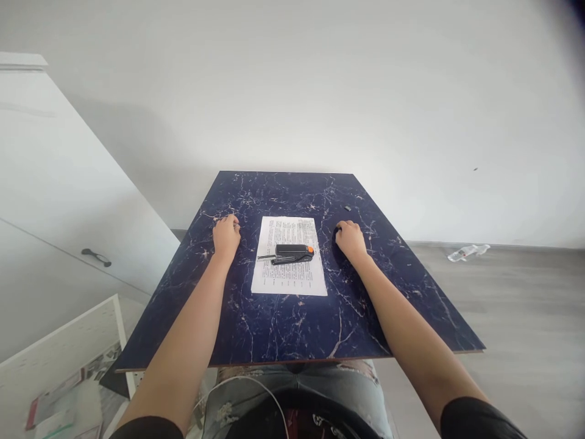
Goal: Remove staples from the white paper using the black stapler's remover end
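A black stapler (295,250) with an orange end lies on a printed sheet of paper (289,286), perhaps a small stack. A thin metal rod sticks out from its left end. To the left of the paper, my left hand (226,235) rests on the tabletop with its fingers curled in and nothing visible in them. My right hand (351,239) lies to the right of the paper, also with curled fingers, in a dark shadow. Neither hand touches the stapler or the paper. Just beyond my right hand is a small dark grey piece (347,208), too small to name.
The dark blue marbled table (292,329) stands against a pale wall. At the left are a white cabinet (55,183) and a white open container (68,329) with papers inside. A clear plastic bottle (468,252) lies on the floor at right. A white cable (247,378) crosses my lap.
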`<state>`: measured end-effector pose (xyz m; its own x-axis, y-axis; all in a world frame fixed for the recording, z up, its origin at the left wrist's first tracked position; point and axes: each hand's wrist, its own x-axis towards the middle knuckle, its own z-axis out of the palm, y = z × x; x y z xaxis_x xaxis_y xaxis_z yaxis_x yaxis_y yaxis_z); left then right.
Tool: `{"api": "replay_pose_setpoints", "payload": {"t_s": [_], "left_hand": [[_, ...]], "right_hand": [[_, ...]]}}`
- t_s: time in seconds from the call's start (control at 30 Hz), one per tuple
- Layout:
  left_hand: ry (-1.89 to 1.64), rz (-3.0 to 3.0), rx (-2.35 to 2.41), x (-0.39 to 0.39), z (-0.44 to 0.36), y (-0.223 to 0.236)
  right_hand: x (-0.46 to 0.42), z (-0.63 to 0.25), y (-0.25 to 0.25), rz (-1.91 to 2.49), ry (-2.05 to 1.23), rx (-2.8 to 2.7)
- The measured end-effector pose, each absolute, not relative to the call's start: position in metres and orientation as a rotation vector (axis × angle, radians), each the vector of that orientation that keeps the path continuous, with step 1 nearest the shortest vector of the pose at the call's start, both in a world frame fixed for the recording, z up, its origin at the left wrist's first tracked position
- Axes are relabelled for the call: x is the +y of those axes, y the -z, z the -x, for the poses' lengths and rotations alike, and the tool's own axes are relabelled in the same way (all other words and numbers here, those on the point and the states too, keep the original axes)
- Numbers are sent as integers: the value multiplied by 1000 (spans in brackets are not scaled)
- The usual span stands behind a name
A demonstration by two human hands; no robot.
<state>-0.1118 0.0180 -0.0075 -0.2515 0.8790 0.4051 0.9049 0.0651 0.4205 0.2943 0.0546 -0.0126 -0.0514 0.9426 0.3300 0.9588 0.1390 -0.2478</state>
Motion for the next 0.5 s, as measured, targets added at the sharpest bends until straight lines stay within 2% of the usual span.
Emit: {"api": "replay_pose_setpoints", "payload": {"t_s": [0.13, 0.27, 0.5], "left_hand": [[1115, 1929, -2161, 22, 108, 10], [1444, 1905, -2062, 22, 97, 10], [1931, 1979, -1907, 18, 68, 9]], "right_hand": [[42, -278, -6, 1261, -315, -1975], [17, -252, -19, 843, -720, -2164], [4, -230, -18, 799, -708, -2482]]}}
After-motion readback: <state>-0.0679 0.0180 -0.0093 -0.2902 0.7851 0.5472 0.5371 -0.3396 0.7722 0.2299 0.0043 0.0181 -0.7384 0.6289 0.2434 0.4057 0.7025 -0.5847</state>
